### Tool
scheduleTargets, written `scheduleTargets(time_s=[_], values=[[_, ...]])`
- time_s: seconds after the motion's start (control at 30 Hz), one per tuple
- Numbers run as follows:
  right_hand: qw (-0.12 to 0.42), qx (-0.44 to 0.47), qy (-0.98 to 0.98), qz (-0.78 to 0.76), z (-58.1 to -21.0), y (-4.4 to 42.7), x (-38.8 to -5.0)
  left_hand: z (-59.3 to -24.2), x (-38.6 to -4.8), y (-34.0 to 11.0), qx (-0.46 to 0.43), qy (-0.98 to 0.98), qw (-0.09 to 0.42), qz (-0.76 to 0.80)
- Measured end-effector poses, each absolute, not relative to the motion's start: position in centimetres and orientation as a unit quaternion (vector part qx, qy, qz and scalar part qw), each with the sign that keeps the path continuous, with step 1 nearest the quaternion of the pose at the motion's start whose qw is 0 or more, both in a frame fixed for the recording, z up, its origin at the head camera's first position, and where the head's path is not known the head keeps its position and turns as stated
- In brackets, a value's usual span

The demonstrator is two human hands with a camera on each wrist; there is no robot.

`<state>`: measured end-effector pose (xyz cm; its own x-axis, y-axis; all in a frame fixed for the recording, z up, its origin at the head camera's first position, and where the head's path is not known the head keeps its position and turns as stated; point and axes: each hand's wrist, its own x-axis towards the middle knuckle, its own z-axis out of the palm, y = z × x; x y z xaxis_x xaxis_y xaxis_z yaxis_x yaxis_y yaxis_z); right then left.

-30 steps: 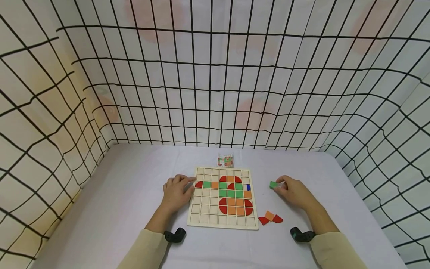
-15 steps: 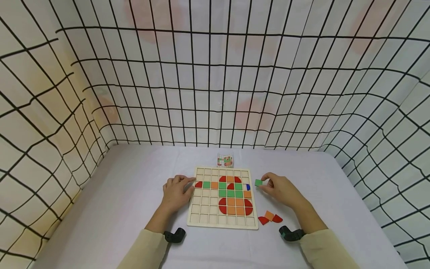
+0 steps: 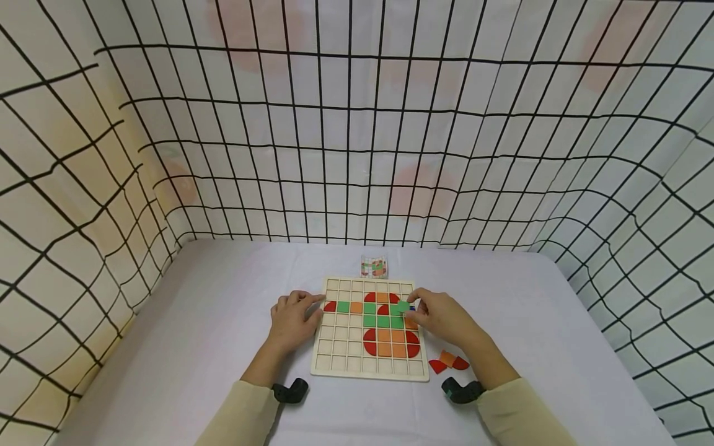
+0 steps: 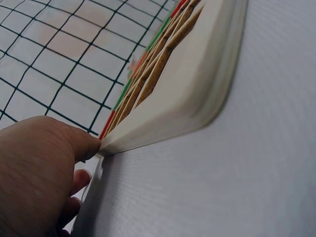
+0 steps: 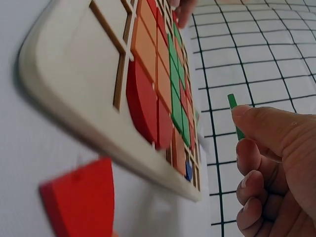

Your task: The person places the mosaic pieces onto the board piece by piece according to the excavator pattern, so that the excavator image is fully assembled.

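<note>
My right hand [image 3: 443, 316] pinches a green square tile [image 3: 402, 307] between thumb and fingers, over the right side of the wooden grid board [image 3: 334, 365]. In the right wrist view the green tile [image 5: 232, 101] is held edge-on, apart from the board. Red, orange and green tiles fill several cells, with a blue piece [image 5: 189, 171] near the right edge. My left hand [image 3: 292, 319] touches the board's left edge with thumb and forefinger. Close up in the left wrist view, the thumb [image 4: 84, 143] meets the board's rim [image 4: 163, 133]; the other fingers are partly hidden.
Below my right hand, an orange square [image 3: 447, 358] and two red quarter-round tiles [image 3: 437, 367] lie beside the board. A small patterned card [image 3: 374, 267] stands behind it. Black netting [image 3: 348, 155] over white cloth surrounds the table.
My right hand has carried the green tile leftward from the table at the right to over the board. The left hand has stayed at the board's left edge.
</note>
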<state>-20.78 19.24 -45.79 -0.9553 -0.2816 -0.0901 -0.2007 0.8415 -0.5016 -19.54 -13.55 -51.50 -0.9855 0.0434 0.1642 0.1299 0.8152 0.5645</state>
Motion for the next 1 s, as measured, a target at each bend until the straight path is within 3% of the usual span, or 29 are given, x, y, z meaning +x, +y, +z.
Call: scheduleTargets(time_s=[1.0], values=[[0.079, -0.223, 0.936, -0.260, -47.0, 10.5, -19.4, -51.4, -19.5, -13.5, -0.045, -0.949, 0.075, -0.302]])
